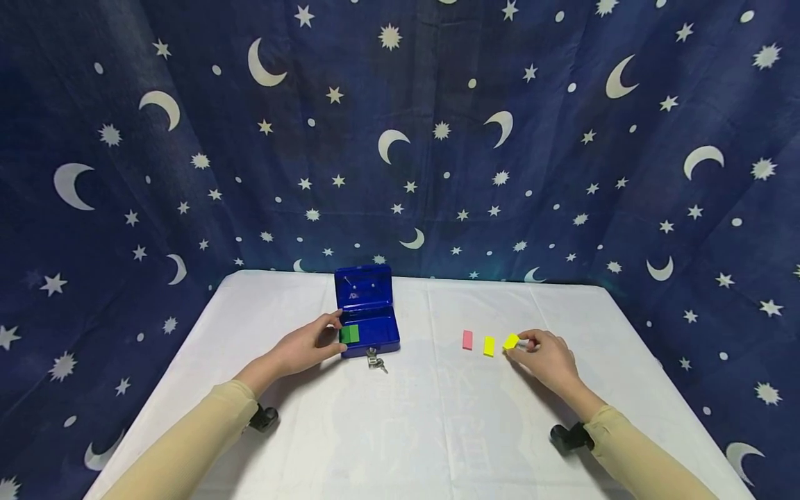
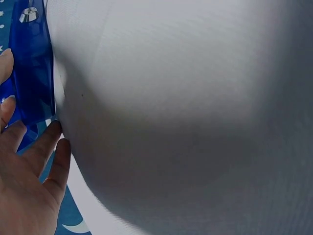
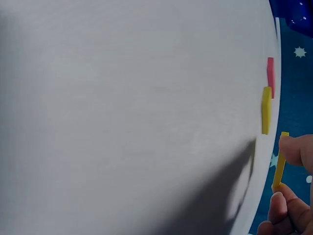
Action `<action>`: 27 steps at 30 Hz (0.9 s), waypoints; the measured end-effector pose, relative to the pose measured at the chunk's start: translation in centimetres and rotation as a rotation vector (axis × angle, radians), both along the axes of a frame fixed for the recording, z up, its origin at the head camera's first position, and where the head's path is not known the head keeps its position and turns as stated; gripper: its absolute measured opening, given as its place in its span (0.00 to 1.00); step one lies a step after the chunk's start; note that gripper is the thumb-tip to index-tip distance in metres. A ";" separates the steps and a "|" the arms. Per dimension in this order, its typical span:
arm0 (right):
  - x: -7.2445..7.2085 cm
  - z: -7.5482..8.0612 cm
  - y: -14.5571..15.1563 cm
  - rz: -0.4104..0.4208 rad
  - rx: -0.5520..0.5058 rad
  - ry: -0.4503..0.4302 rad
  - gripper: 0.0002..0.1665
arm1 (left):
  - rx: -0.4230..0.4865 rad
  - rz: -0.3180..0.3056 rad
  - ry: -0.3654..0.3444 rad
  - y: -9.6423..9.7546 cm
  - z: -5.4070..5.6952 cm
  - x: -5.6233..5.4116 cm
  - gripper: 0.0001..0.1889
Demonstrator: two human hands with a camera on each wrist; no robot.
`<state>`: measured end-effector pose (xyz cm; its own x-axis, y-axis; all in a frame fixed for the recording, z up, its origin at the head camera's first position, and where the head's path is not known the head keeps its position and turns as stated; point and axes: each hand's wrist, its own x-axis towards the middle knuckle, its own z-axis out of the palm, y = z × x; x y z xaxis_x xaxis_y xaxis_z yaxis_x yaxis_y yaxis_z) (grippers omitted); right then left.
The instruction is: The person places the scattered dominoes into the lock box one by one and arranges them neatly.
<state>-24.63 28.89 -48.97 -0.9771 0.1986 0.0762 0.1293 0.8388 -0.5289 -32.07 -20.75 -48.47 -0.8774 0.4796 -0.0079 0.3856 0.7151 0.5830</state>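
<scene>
At the box's left side, my left hand (image 1: 307, 342) touches a blue metal cash box (image 1: 390, 337) with its thumb and fingertips. The box's lid (image 1: 365, 286) is raised at the back. Inside, against the left wall, lies a green block (image 1: 351, 334). Keys hang from the lock (image 1: 373, 360) at the front. My right hand (image 1: 550, 357) pinches a thin yellow block (image 3: 280, 164) between thumb and fingers. Close to its left lie another yellow block (image 1: 489, 346) and a pink block (image 1: 467, 339). A white piece (image 1: 530, 344) shows by the right fingers, partly hidden.
A white cloth (image 1: 412, 430) covers the table. Dark blue curtains (image 1: 437, 173) with moons and stars stand behind the table and at both sides. The small blocks are well to the right of the box.
</scene>
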 end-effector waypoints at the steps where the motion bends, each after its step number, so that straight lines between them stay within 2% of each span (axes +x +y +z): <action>1: -0.1 0.2 -0.1 0.007 0.000 0.003 0.33 | 0.000 -0.002 0.002 0.0 0.0 0.0 0.30; 6: -0.7 0.8 -0.9 0.039 0.008 0.038 0.32 | -0.003 0.001 0.008 -0.2 -0.1 0.1 0.35; 12: -1.4 1.4 -2.2 0.071 -0.001 0.076 0.31 | 0.000 -0.002 0.004 -0.3 0.0 0.1 0.30; 17: -1.7 1.3 -3.2 0.103 -0.014 0.104 0.30 | 0.000 0.004 0.008 -0.1 -0.4 0.7 0.28; 27: -2.7 1.2 -5.6 0.174 -0.025 0.163 0.29 | 0.002 0.013 0.049 0.2 -0.9 1.5 0.31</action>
<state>-27.34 23.28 -47.76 -0.9721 0.0318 0.2324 -0.1049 0.8274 -0.5517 -30.57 -20.54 -49.38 -0.8828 0.4683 0.0362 0.4046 0.7190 0.5651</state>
